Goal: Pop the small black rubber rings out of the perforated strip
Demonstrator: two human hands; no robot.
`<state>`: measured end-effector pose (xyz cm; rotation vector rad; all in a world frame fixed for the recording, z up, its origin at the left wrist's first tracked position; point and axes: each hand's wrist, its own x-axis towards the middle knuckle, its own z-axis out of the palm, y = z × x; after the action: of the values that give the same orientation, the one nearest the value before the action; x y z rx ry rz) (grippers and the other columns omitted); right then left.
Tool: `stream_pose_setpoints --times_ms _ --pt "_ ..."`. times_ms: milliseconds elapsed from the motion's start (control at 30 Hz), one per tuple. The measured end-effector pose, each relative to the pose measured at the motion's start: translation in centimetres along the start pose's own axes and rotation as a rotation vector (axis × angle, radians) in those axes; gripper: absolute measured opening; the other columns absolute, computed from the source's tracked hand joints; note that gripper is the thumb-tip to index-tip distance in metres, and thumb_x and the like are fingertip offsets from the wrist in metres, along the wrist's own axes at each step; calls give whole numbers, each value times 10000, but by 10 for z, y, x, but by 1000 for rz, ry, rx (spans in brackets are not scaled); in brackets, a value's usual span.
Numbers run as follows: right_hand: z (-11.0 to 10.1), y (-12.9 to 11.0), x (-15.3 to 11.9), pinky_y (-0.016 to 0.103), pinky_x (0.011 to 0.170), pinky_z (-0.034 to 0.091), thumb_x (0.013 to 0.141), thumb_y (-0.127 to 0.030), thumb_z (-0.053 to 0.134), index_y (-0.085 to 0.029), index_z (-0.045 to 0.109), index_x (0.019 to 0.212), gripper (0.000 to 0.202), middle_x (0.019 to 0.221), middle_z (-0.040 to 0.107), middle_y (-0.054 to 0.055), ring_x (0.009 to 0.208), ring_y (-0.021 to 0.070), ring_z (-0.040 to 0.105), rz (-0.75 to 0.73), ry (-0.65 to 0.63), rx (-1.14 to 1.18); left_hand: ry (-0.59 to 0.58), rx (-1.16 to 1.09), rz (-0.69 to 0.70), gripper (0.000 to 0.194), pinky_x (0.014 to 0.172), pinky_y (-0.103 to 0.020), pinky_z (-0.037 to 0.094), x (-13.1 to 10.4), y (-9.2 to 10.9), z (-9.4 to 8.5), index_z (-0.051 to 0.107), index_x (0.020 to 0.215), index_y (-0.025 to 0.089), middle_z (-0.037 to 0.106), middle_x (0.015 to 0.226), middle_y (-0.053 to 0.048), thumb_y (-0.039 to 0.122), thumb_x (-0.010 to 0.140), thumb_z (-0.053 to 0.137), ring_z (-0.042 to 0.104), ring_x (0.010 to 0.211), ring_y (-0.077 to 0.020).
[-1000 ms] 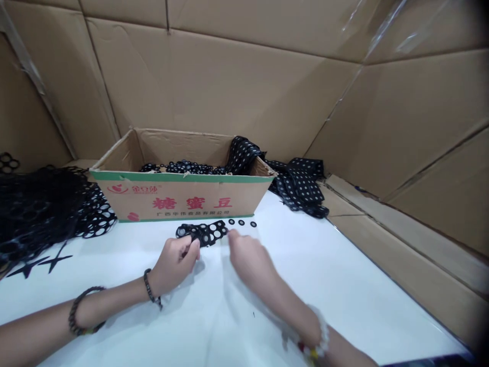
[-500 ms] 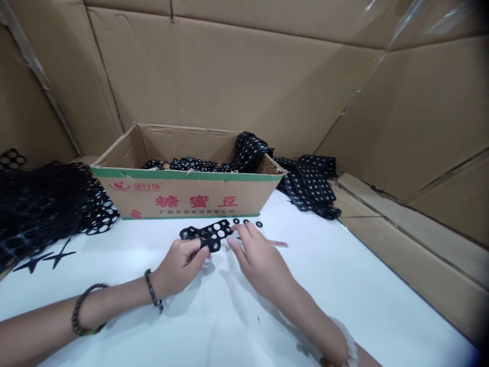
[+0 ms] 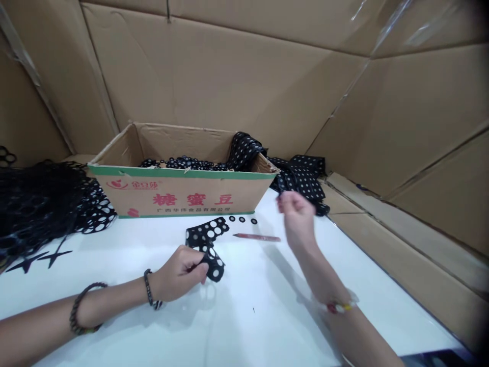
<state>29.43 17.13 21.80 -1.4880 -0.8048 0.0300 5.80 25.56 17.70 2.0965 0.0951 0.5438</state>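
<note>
My left hand (image 3: 179, 278) pinches one end of a black rubber strip (image 3: 206, 239) punched with round holes; the strip lies bent on the white table (image 3: 244, 316). My right hand (image 3: 296, 216) hangs blurred in the air to the right of the cardboard box (image 3: 179, 196). Its fingers are curled together and I see nothing in them. Three small black rings (image 3: 242, 219) lie in a row in front of the box. A thin red pencil (image 3: 256, 237) rests on the table between the strip and my right hand.
The open box holds several black rings and a dotted black sheet (image 3: 244, 148). More dotted sheets (image 3: 303, 181) are piled behind its right corner. A heap of black punched webbing (image 3: 42, 204) covers the table's left side. Cardboard walls (image 3: 237, 76) close in the back and right.
My right hand has lifted off the table and moved right and up, uncovering the red pencil. My left hand has pulled the strip's near end toward me, so the strip bends.
</note>
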Motion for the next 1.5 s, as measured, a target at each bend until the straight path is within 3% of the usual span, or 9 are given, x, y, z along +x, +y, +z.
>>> stream_pose_setpoints --times_ms 67,133,267,400,500,633,900,1333,1500 --pt "-7 -12 28 209 520 346 784 -415 473 -139 502 719 285 633 495 4 549 91 433 -198 312 17 -8 16 23 361 437 -178 298 0 -1 -1 503 528 130 390 420 31 253 829 346 369 405 -64" --pt "1 -30 53 238 584 384 837 -368 410 -143 527 783 260 714 528 25 609 108 476 -428 360 -72 39 94 62 351 449 -190 293 -1 -4 -4 495 524 135 385 432 27 241 827 354 370 424 -73" --pt "39 -64 84 302 773 385 819 -280 456 -153 591 919 211 880 560 68 833 166 502 -711 -167 -564 108 289 168 318 461 -221 273 -2 -9 -9 470 507 144 392 456 12 227 800 379 350 450 -91" --pt "37 -61 55 285 795 357 857 -280 368 -129 537 993 265 983 523 100 910 180 469 -822 -169 -766 164 276 23 229 499 -215 340 2 -3 -11 553 627 137 520 557 -19 223 773 399 450 509 -108" --pt "6 -26 19 246 582 334 877 -344 287 -147 538 767 338 686 532 55 635 149 490 -682 -389 -1017 206 105 -275 213 519 -201 387 3 5 -17 578 755 143 595 659 -19 227 768 382 528 544 -113" --pt "-18 27 5 233 547 316 828 -445 374 -161 521 941 340 753 573 61 651 163 521 -248 -647 -1064 170 -42 -588 184 449 -193 374 -6 3 -38 536 689 142 590 598 0 241 711 382 535 479 -117" --pt "-4 43 6 208 600 395 778 -248 426 -168 519 783 123 801 535 26 656 113 503 -211 -757 -797 -22 -133 -1020 196 336 -175 277 -54 -9 -98 515 614 136 585 460 -24 278 588 383 485 342 -118" --pt "18 37 1 225 620 408 735 -239 497 -163 574 822 139 776 567 23 670 133 528 -204 -762 -741 99 -139 -1092 238 352 -178 248 -69 0 -95 468 664 147 561 470 -3 345 547 406 459 345 -101" --pt "32 27 -3 235 718 388 787 -190 435 -144 581 860 170 892 562 61 785 146 533 -241 -829 -763 -34 30 -1057 194 404 -196 285 -73 6 -105 462 642 163 552 504 -2 338 643 380 488 398 -119"
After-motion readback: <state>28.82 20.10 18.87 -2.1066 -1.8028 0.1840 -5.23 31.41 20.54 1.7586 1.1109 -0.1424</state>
